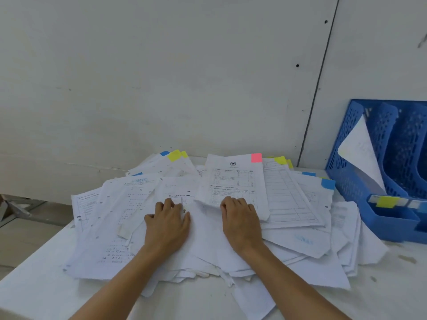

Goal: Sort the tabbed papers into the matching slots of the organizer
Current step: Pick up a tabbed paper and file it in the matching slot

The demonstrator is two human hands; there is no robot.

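Note:
A loose pile of white printed papers (208, 245) with coloured tabs covers the white table (34, 292). On top lies a sheet with a pink tab (256, 157). My right hand (240, 220) grips that sheet's lower edge, fingers curled over it. To its left, my left hand (168, 222) rests on the pile with bent fingers pressing a sheet down. Yellow tabs (174, 155) and a blue tab (164, 153) stick out at the pile's far left; another yellow tab (280, 160) and blue tab (328, 183) show at its right. The blue mesh organizer (346, 181) stands at the right.
One white sheet (360, 153) leans in the organizer's leftmost slot, whose front carries a yellow label (388, 200). A white wall (184, 77) rises right behind the table. Floor (27, 227) shows past the table's left edge.

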